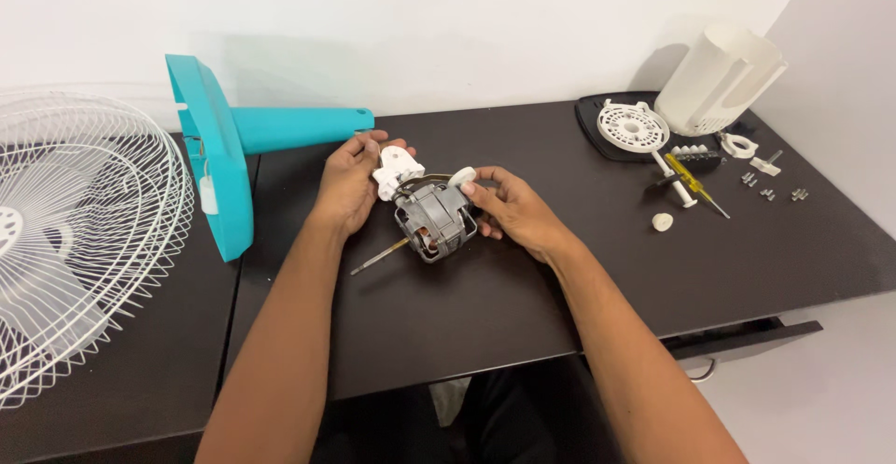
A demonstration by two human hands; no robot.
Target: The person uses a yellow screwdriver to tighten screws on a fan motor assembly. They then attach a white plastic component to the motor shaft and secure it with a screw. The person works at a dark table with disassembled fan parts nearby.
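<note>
A grey fan motor [434, 219] with a white plastic mount [396, 167] on top and a thin metal shaft [378, 259] pointing toward me rests on the dark desk [523, 305]. My left hand [347, 184] grips its left side at the white mount. My right hand [511, 210] holds the motor's right side, with the fingertips on a small white knob [462, 176].
A teal fan base and stand [233, 142] lies on its side at left, by a white wire fan grille [65, 240]. At back right are a white motor cover [717, 77], a round white plate [633, 128], a yellow screwdriver [693, 182], a white cap [662, 222] and loose screws [767, 191].
</note>
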